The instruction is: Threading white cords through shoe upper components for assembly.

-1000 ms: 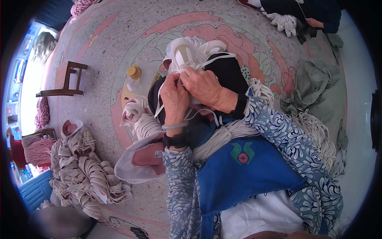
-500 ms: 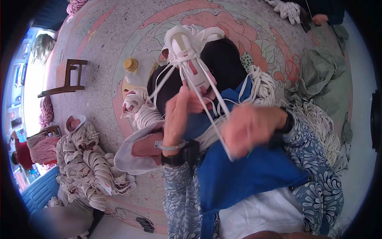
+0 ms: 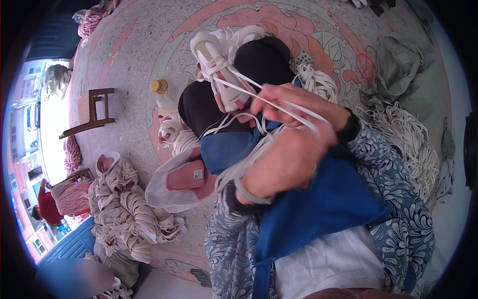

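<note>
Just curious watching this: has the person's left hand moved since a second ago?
Yes. The left hand has dropped away from the white shoe on the knees, now lower and nearer the blue apron, laces trailing.

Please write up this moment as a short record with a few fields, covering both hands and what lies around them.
Left hand: closed, grip on white laces, nearest the camera
Right hand: pulling a white lace taut
Shoe: white, sole up, resting on the knees
Lap: blue apron
Floor left: heap of laced shoes, small wooden stool, yellow-capped bottle
Floor right: loose white laces, grey cloth
</note>
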